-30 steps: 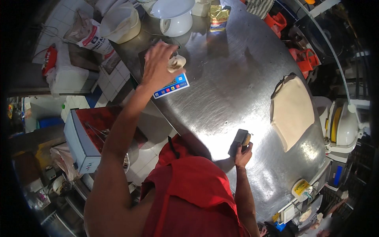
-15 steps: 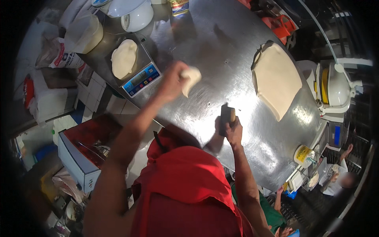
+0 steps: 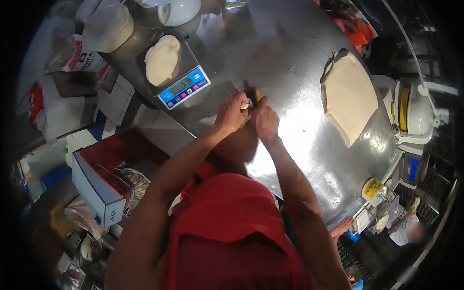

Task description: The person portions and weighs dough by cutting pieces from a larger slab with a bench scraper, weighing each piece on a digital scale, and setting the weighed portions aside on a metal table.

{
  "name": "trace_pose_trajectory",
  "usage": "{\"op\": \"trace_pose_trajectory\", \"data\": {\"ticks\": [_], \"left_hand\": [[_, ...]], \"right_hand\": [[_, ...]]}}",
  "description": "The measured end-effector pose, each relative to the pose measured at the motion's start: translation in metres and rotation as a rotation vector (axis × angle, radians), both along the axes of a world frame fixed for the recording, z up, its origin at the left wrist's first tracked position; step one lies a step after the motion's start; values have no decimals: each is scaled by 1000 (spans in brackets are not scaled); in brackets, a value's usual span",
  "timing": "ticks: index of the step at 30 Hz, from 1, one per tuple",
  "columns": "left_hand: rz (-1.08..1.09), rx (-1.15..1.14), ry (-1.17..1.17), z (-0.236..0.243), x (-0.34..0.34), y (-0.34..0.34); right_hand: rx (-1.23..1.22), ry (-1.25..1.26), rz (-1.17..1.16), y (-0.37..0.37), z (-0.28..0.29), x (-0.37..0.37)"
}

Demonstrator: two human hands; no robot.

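Note:
My left hand [image 3: 231,115] is closed on a small piece of dough [image 3: 245,104], only a pale bit of which shows past the fingers. Right beside it, my right hand [image 3: 266,120] grips a bench scraper [image 3: 257,95] with a wooden-coloured top edge, held low over the steel table [image 3: 295,63]. The two hands nearly meet; whether the scraper touches the dough is hidden. Beyond my left hand, a rounded lump of dough [image 3: 163,60] rests on a digital scale [image 3: 186,88] with a blue panel. Over to the right lies a large flat slab of dough [image 3: 349,94].
A translucent tub [image 3: 108,29] and a white bowl [image 3: 179,10] stand at the far left, near a flour bag [image 3: 87,55]. A yellow-and-white tub [image 3: 373,189] sits by the right edge, below a white machine [image 3: 418,111]. Another person [image 3: 406,229] works beyond that edge.
My left hand has brought the dough piece rightward and down toward the table. My right hand has moved the scraper forward and left to meet it. The view has shifted slightly.

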State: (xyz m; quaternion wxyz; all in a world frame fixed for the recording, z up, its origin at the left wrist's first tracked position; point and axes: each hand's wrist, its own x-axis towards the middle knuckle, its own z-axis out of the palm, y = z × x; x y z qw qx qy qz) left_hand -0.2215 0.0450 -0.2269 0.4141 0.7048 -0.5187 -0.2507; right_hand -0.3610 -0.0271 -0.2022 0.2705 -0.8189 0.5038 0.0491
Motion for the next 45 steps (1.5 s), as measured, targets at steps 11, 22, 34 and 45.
{"op": "trace_pose_trajectory", "data": {"ticks": [11, 22, 34, 45], "left_hand": [[202, -46, -195, 115, 186, -7], [283, -7, -698, 144, 198, -7], [460, -101, -683, 163, 224, 9], [474, -77, -667, 161, 218, 13]], "right_hand": [[287, -461, -299, 43, -35, -128], [373, -688, -571, 54, -31, -135], [335, -763, -611, 56, -25, -125], [300, -732, -570, 58, -32, -130]]}}
